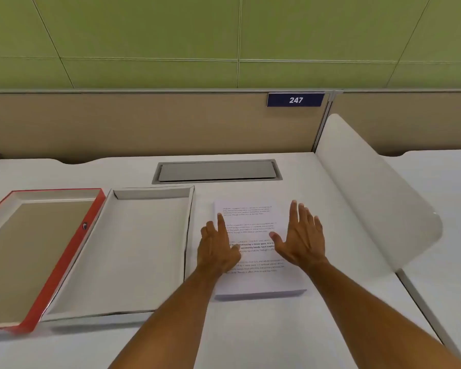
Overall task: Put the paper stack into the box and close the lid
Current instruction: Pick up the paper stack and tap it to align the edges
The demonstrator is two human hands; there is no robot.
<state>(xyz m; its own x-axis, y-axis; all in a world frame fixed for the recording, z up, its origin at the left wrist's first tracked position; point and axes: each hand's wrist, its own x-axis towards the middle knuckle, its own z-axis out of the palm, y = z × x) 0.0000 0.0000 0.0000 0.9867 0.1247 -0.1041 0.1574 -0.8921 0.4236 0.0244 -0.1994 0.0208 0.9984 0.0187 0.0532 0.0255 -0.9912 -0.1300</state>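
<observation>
A stack of printed white paper [253,217] lies flat on the white desk, right of centre. Left of it sits the open white box [133,251], shallow and empty. Its red-edged lid [72,251] lies upside down further left, touching the box. My left hand [218,249] hovers over the stack's left side with fingers spread. My right hand [301,238] is over the stack's right side, palm down, fingers apart. Neither hand grips anything; whether they touch the paper I cannot tell.
A grey cable hatch [216,171] is set into the desk behind the paper. A curved white divider [370,193] rises at the right, close to the stack. A beige partition with a "247" sign [295,99] closes the back.
</observation>
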